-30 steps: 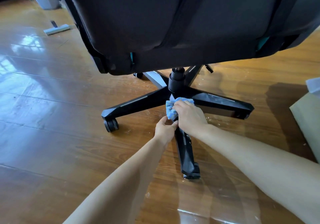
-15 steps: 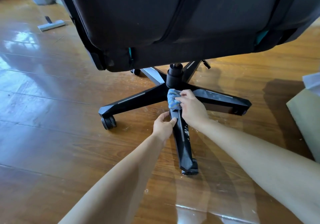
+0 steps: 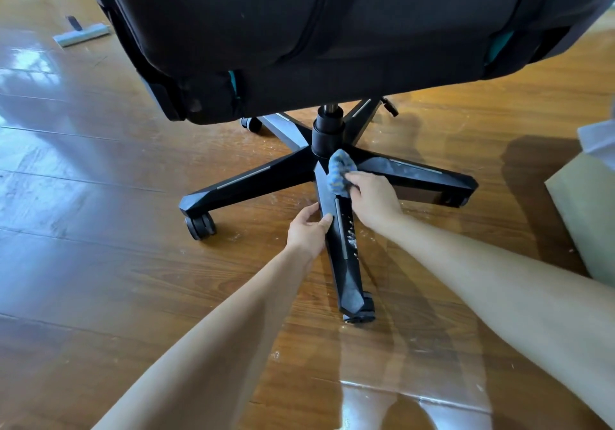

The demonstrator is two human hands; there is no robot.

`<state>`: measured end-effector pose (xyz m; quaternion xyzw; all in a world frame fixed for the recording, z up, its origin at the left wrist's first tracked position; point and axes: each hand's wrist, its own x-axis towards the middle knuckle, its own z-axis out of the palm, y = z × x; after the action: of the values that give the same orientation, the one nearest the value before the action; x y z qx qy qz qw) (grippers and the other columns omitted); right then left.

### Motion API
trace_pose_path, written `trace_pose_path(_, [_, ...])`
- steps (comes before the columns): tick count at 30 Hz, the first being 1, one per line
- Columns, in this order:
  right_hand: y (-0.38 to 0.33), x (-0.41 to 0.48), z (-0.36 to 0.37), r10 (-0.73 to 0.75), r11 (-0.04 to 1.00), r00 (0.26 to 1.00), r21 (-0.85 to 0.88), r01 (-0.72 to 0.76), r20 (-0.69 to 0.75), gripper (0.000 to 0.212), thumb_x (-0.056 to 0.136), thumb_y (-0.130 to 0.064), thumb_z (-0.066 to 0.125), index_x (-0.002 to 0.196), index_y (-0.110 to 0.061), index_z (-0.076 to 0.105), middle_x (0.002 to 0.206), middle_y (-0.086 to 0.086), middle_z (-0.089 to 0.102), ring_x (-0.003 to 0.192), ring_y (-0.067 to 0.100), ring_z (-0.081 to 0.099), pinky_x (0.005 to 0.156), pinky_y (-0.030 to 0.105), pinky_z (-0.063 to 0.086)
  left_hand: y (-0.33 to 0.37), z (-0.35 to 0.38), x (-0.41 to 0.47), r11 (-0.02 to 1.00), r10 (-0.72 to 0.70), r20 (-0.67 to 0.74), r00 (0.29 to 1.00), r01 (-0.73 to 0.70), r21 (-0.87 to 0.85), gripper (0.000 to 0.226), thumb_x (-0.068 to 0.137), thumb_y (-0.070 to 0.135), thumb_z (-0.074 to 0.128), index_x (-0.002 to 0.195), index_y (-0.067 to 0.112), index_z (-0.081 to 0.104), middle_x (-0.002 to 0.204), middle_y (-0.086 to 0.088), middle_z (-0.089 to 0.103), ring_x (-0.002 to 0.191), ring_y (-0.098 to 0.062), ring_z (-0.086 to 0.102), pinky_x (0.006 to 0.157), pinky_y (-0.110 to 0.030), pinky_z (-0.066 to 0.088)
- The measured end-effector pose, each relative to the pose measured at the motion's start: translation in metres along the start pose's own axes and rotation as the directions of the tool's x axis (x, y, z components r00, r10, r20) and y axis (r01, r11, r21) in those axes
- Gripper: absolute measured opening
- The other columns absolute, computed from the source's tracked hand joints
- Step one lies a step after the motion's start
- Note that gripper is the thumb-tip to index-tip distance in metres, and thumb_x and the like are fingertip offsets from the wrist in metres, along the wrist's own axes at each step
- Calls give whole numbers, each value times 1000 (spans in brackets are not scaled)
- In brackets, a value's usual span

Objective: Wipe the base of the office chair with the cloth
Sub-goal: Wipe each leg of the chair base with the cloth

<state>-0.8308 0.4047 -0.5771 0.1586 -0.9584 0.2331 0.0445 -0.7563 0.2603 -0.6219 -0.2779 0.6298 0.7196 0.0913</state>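
Observation:
The black five-legged chair base [image 3: 259, 176] stands on castors under the big black seat [image 3: 332, 30]. My right hand [image 3: 372, 196] grips a bunched blue cloth [image 3: 339, 171] and presses it against the hub, just below the central column [image 3: 327, 133]. My left hand [image 3: 307, 230] grips the left side of the near leg [image 3: 344, 263], which points toward me. White dusty specks show on that leg's right face.
Glossy wooden floor [image 3: 100, 263] all around, with dust specks near the base. A cardboard box [image 3: 589, 216] lies at the right edge. A flat mop head [image 3: 81, 34] rests on the floor at far left. The seat overhangs the far legs.
My right hand has carried the cloth from the top of the near leg toward the hub. My left hand let go of the cloth and now holds the near leg.

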Motion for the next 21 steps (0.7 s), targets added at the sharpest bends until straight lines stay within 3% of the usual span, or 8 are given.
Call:
trace_pose_path(4, [7,-58,6,-88,996,995,27,89,-47,37,97,-4,53,127,-15,72,131,-2,71,119,23,64,101,35,51,0,0,-1,1000,9,9,1000,-9,-5,48,105,26,68,151,30,56,93,-4,77,77,-12,70,80,-33,64])
trace_pose_path(9, [10,-90,10,-139,988,990,72,140,-10,41,97,-3,55,135,-12,67,141,1,65,130,22,60,109,36,49,4,1,-10,1000,8,26,1000,-8,-29,48,105,26,67,152,31,55,107,-3,80,72,-6,77,64,-23,62])
trace_pose_path(13, [-5,-39,9,-60,993,998,105,60,4,45,99,-1,49,140,-12,63,153,-2,54,138,23,53,113,37,45,10,1,-17,999,-10,55,998,12,-31,52,107,22,64,156,30,50,117,-2,78,88,-11,79,74,-31,66])
trace_pose_path(16, [-17,-6,10,19,993,1000,118,-21,23,47,102,-3,44,145,-13,58,159,-1,46,147,20,42,122,33,32,12,-2,-23,1000,-19,72,997,19,-9,55,107,18,64,158,29,47,112,0,77,73,-4,79,70,-27,66])
trace_pose_path(19, [-22,-11,7,48,990,999,130,-49,11,45,103,-5,44,144,-14,60,157,-2,49,147,17,43,122,31,32,5,-5,-26,999,-40,64,997,39,16,54,106,20,65,157,30,48,105,4,78,60,1,72,85,-30,66])
trace_pose_path(21, [-22,-35,4,7,992,1000,128,-6,-8,43,103,-6,46,141,-15,63,152,-2,54,143,15,48,121,31,35,0,-6,-27,999,-45,64,997,44,26,53,106,21,65,156,32,50,106,5,79,61,2,70,85,-29,65])
